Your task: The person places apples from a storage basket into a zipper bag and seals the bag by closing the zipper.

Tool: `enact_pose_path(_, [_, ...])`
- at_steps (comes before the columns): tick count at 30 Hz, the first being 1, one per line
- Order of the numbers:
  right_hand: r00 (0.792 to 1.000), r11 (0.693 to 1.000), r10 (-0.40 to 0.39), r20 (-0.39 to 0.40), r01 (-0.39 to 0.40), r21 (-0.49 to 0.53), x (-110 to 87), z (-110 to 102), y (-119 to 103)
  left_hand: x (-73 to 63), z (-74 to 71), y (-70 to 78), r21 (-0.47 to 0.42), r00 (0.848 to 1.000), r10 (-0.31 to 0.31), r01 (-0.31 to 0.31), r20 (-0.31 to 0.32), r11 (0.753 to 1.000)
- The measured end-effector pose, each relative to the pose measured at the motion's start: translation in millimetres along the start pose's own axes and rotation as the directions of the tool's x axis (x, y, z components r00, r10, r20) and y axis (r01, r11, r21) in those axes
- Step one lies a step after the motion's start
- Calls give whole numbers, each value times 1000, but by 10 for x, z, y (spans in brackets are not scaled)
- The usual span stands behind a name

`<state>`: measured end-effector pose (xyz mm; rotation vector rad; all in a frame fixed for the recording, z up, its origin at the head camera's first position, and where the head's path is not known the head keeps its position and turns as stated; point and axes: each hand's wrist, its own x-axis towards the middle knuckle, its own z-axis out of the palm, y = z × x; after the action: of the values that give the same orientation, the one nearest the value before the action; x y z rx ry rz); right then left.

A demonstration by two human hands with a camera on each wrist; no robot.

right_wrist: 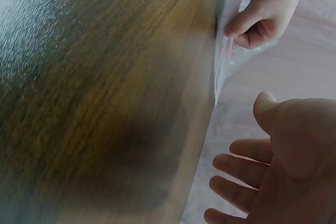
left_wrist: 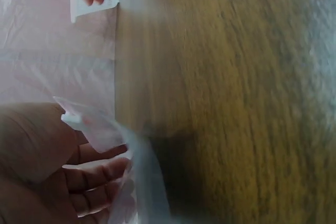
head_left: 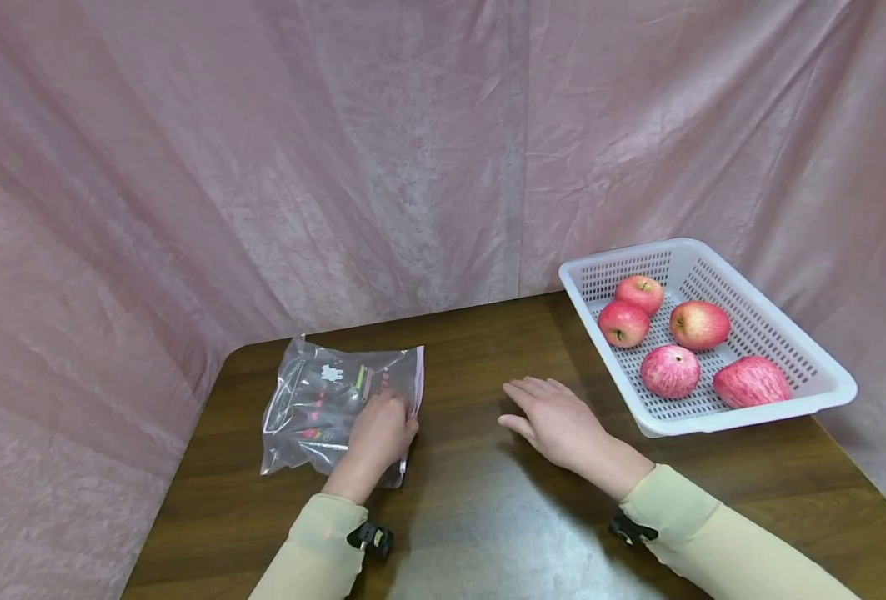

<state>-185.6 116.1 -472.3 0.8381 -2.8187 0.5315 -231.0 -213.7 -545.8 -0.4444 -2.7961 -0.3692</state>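
A clear plastic zip bag (head_left: pixel 292 425) with printed figures lies flat on the left side of the wooden table. My left hand (head_left: pixel 379 432) pinches its right edge, near the pinkish zip strip, between thumb and curled fingers. In the left wrist view, a small white slider (left_wrist: pixel 72 120) sits at the end of that strip, beside the palm. My right hand (head_left: pixel 558 421) is held over the middle of the table, palm down, with fingers extended and thumb apart. It holds nothing, and in the right wrist view its fingers (right_wrist: pixel 236 169) are slightly spread.
At the right stands a white slotted plastic basket (head_left: pixel 836 387), holding several red apples (head_left: pixel 669 372). A pink curtain (head_left: pixel 427 167) hangs behind the table (head_left: pixel 458 517) and along its sides. Part of the basket also shows at the top of the left wrist view.
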Motion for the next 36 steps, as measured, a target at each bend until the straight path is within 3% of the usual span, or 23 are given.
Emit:
enact_pose_path(5, [1000,996,9,4,-9,85,41,-7,-8,48,66,-14,-48,999,9,-11,-42,999])
enact_pose_path(8, [999,986,36,27,-40,163,76,-10,-20,73,36,30,-92,999,-20,18,-25,996])
enact_pose_path(12, [994,951,91,56,-103,292,124,6,-17,70,-151,189,-207,999,-36,35,1,978])
enact_pose_path(17, [987,891,151,55,-160,425,198,30,-18,57,-244,296,-278,999,-28,20,-23,960])
enact_pose_path(22, [992,862,122,23,-117,494,311,87,-66,82,-126,288,-322,999,-43,36,-15,946])
enact_pose_path(26, [995,843,99,27,-98,528,387,133,-115,101,-111,330,-369,1000,-30,28,2,929])
enact_pose_path(29, [995,828,90,45,-99,552,425,158,-138,97,-255,466,-401,1000,-27,30,11,916])
enact_pose_path(31, [995,825,83,54,-99,556,443,179,-147,99,-262,494,-412,1000,-26,30,15,911])
enact_pose_path(33, [994,821,89,62,-109,561,465,202,-164,90,-390,602,-427,998,-41,55,41,903])
enact_pose_path(36, [993,811,101,60,-117,574,495,238,-192,89,-483,710,-416,997,-57,77,60,906])
